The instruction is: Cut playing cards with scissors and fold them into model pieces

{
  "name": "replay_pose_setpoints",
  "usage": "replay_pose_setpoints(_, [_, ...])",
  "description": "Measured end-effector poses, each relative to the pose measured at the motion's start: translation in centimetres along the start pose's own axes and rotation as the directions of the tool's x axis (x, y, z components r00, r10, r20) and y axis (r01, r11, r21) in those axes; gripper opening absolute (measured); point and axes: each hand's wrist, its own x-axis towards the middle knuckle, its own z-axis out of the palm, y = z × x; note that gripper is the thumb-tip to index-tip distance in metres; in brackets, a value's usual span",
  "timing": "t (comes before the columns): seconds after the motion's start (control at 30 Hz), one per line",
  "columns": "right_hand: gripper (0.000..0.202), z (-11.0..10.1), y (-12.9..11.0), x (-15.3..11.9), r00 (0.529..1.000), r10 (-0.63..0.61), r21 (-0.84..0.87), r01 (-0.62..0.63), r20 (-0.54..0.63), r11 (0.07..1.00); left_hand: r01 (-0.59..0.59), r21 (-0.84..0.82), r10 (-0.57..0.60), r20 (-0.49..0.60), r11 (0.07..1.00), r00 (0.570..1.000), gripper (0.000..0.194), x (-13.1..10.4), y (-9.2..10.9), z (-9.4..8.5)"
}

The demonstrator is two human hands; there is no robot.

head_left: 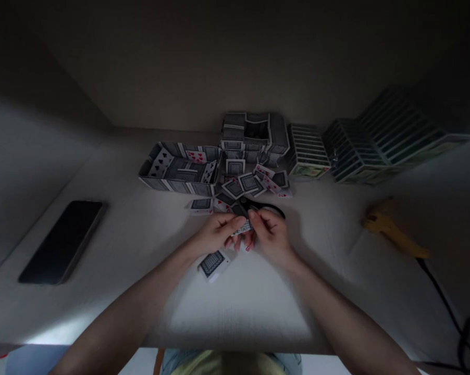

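Between my left hand (pixel 222 233) and my right hand (pixel 271 234) is a playing card (pixel 244 227) with a patterned back. The fingers and thumbs of both hands pinch it, and a red mark shows at its lower edge. Just beyond my fingers lie black-handled scissors (pixel 264 206), partly covered. Loose playing cards (pixel 248 182) are scattered past them, some face up with red pips. Another card (pixel 213 264) rests face down below my left hand.
An open box made of cards (pixel 180 185) stands at the back left, beside a taller card-built structure (pixel 254 148). Slatted card stacks (pixel 308 151) line the right wall. A phone (pixel 61 242) lies left; a yellow glue gun (pixel 395 229) with a black cord lies right.
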Motion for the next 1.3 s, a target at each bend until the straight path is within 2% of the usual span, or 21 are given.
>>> replay_pose_setpoints(0.17, [0.036, -0.7, 0.1, 0.1, 1.000, -0.013, 0.019, 0.013, 0.000, 1.000, -0.040, -0.007, 0.040, 0.069, 0.999, 0.997, 0.043, -0.1, 0.3, -0.2])
replay_pose_setpoints(0.33, [0.036, -0.8, 0.1, 0.0, 1.000, -0.015, 0.005, 0.015, 0.026, 1.000, -0.092, 0.092, 0.085, 0.075, 0.991, 0.994, 0.042, -0.3, 0.9, -0.4])
replay_pose_setpoints(0.47, [0.036, -0.6, -0.2, 0.1, 1.000, -0.015, 0.004, 0.015, 0.026, 1.000, -0.073, 0.127, 0.065, 0.062, 0.989, 0.996, 0.044, -0.3, 0.4, -0.5])
replay_pose_setpoints(0.7, [0.038, -0.4, -0.3, 0.0, 1.000, -0.001, 0.004, 0.001, 0.023, 1.000, -0.073, -0.013, 0.074, 0.103, 0.997, 0.992, 0.043, -0.2, 0.2, -0.4])
replay_pose_setpoints(0.77, [0.038, -0.4, -0.3, 0.1, 1.000, 0.005, 0.027, -0.005, 0.009, 1.000, -0.063, -0.039, 0.066, 0.087, 0.997, 0.994, 0.043, -0.1, 0.2, -0.3])
replay_pose_setpoints(0.93, [0.039, -0.6, -0.4, 0.4, 0.997, 0.031, 0.059, -0.027, -0.077, 0.998, -0.037, -0.054, 0.034, -0.053, 0.998, 0.998, 0.045, 0.2, -0.2, 0.2])
replay_pose_setpoints(1.07, [0.039, -0.6, -0.2, 0.3, 0.994, 0.006, 0.027, -0.003, -0.106, 1.000, -0.018, -0.070, 0.013, -0.064, 0.997, 0.998, 0.047, 0.1, -0.1, 0.3])
replay_pose_setpoints(1.13, [0.030, -0.7, 0.1, 0.3, 0.992, -0.032, 0.031, 0.036, -0.123, 0.999, -0.006, -0.079, 0.001, -0.069, 0.997, 0.998, 0.046, 0.1, -0.1, 0.3])
replay_pose_setpoints(1.2, [0.019, -0.7, 0.3, 0.4, 0.990, -0.075, 0.038, 0.080, -0.118, 0.996, -0.002, -0.076, -0.005, -0.090, 0.997, 0.996, 0.045, 0.0, -0.1, 0.1])
replay_pose_setpoints(1.3, [0.017, -0.8, 0.8, 0.5, 0.991, -0.127, -0.008, 0.127, -0.039, 0.992, -0.015, -0.109, 0.003, -0.112, 0.994, 0.994, 0.043, -0.1, -0.3, -0.1])
